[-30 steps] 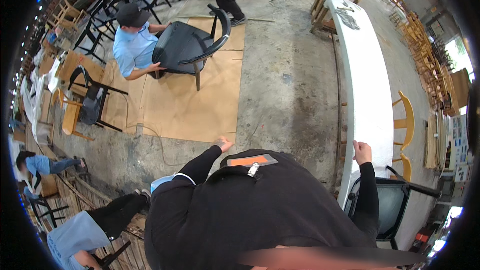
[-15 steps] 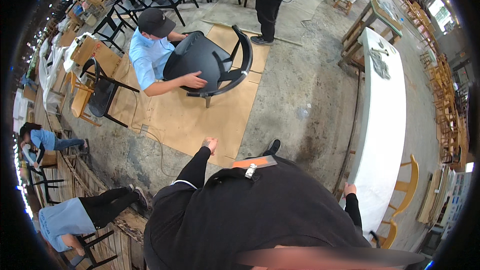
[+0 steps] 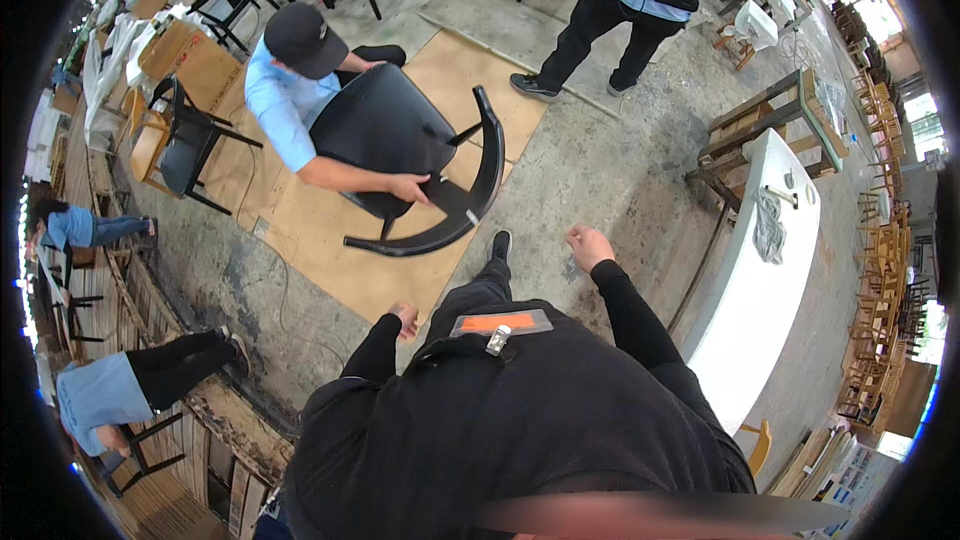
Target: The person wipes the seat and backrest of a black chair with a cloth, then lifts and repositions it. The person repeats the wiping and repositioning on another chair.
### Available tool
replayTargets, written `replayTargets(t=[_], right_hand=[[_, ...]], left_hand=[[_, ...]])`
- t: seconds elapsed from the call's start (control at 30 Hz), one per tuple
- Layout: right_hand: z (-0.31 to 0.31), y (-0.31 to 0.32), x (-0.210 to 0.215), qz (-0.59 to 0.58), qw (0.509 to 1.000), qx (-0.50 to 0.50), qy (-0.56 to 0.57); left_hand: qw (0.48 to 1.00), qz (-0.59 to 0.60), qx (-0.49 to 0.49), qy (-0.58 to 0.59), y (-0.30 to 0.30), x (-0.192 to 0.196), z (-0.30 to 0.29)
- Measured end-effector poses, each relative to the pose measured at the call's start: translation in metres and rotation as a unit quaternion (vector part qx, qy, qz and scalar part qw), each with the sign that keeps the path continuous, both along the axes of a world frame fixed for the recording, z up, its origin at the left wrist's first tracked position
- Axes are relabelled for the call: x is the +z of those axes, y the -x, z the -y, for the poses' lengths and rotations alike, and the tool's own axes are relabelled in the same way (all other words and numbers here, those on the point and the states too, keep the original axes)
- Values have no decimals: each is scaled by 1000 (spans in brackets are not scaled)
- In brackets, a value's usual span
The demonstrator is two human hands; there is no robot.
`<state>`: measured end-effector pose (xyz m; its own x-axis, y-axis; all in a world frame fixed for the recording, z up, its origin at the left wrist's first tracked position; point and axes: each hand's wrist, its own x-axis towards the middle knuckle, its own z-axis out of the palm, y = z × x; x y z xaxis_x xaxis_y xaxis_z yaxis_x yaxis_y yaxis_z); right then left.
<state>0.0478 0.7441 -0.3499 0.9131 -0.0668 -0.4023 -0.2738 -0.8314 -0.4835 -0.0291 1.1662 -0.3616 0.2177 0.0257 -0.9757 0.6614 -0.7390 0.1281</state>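
A person's right hand [image 3: 588, 248], at the edge of the white counter [image 3: 770, 310] half a second earlier, is now clear of it and out over the concrete floor, its fingers loosely bent and nothing visible in its grasp. The left hand [image 3: 404, 320] hangs near the body, just off the cardboard sheet [image 3: 345, 273]; it touches no chair, though how far its fingers are open cannot be told. The black chair [image 3: 385, 130] is ahead of the left hand and forward and to the left of the right one, held tilted above the cardboard by a co-worker [image 3: 285, 110] in a dark cap, whose hand [image 3: 408, 187] has shifted from the seat to the chair's back. The curved backrest now reaches toward the wearer, apart from both hands. The change appears to leave the right hand free and nearer the chair, with the handling entirely the co-worker's. To the right hand's right, a hammer [image 3: 782, 196] lies beside a grey cloth [image 3: 769, 232] on the counter.
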Motion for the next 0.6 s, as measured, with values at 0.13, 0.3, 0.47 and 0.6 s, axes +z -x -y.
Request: replayTargets(t=[0.13,0.3,0.47,0.6], right_hand=[[60,-44,-3,-51,997,-21,51],[192,4,0,-165,948,-185,200],[272,77,-26,-256,889,-318,209],[333,18,-94,-330,903,-191,196]], left_hand=[[966,68,-188,162,-62,2,24],[963,37,-224,147,-159,1,93],[953,43,-218,207,-268,10,165],[972,76,-65,211,-343,-1,220]])
